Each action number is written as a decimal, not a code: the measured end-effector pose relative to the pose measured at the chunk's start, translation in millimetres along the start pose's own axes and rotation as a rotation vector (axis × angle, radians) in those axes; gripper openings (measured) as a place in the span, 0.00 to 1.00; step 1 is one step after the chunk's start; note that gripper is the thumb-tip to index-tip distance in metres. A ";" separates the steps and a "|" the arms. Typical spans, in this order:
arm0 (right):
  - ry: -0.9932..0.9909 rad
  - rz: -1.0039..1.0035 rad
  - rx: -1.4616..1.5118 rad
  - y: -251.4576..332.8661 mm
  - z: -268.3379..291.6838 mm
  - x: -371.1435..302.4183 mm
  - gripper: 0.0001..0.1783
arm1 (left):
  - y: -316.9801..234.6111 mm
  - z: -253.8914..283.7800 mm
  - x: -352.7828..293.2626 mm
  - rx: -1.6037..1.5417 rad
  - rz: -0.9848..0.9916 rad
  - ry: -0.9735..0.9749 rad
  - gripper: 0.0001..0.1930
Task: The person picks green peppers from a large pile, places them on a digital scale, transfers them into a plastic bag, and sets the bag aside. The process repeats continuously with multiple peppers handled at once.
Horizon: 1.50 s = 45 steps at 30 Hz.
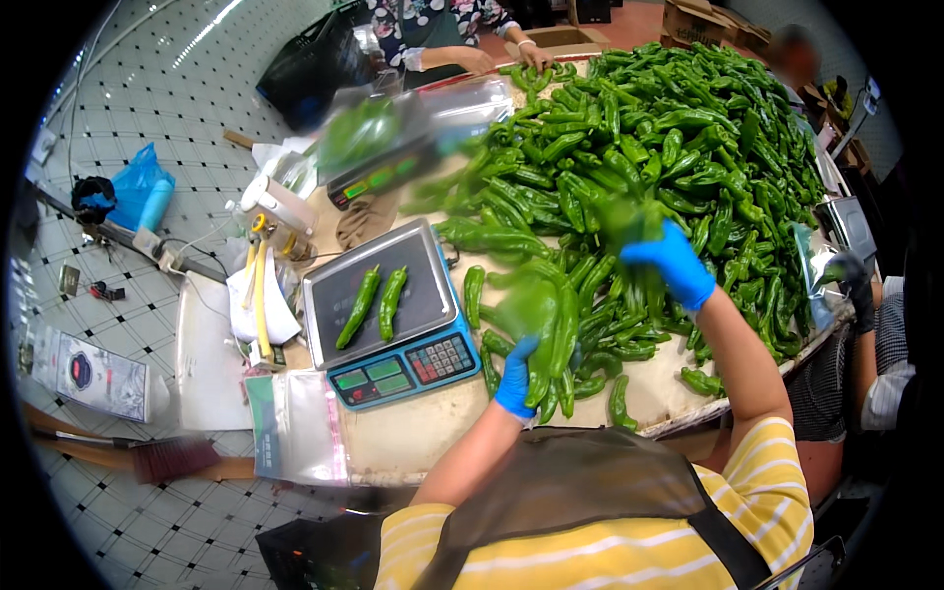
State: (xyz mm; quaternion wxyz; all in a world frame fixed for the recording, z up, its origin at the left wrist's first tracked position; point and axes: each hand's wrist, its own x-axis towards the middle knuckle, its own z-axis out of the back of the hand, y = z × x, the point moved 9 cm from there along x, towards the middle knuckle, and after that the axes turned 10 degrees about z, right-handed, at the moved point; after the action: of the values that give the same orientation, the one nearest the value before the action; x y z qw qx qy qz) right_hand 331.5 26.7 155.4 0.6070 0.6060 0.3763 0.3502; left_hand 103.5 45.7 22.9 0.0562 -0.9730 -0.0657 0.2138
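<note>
My left hand (pixel 515 382), in a blue glove, is closed round a bunch of long green peppers (pixel 553 339) held over the near part of the table. Reaching into the heap of green peppers (pixel 678 138), my right hand (pixel 677 264), also gloved in blue, has its fingers bent round peppers blurred by motion. To the left stands a blue weighing scale (pixel 401 374) with a dark square pan. Two green peppers (pixel 364 307) lie apart on that pan. A few loose peppers (pixel 619 401) rest near the table's front edge.
Clear plastic bags (pixel 305 428) lie left of the scale. Behind it are a second scale (pixel 379 177) with a blurred bag of peppers and a brown cloth (pixel 366 221). Across the table, a person's hands (pixel 536 57) touch peppers; another person's dark-gloved hand (pixel 855 285) is at right.
</note>
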 end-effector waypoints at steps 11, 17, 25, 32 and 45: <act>0.148 -0.732 0.822 -164.1 -120.8 -86.9 0.19 | 8.4 21.2 8.4 0.016 0.138 -0.182 0.20; 0.196 -0.734 0.830 -155.4 -124.4 -99.3 0.19 | 16.4 6.6 -6.7 0.009 0.227 -0.115 0.21; 0.201 -0.661 0.814 -129.8 -134.3 -112.2 0.19 | 11.2 5.4 -22.1 0.115 0.125 -0.062 0.18; 0.234 -0.230 0.638 -80.6 -188.7 -72.1 0.26 | -62.6 8.8 -79.2 0.421 -0.322 -0.223 0.22; 0.014 0.350 -0.564 -130.6 -335.7 80.8 0.66 | -297.4 32.7 -168.2 1.850 -0.659 -1.551 0.61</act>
State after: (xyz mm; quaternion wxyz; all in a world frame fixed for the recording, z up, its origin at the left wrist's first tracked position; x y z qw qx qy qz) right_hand 69.7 253.8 28.2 0.6788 0.4673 0.1588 0.5437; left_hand -92.5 315.8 103.0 0.7155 -0.1240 -0.1471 0.6717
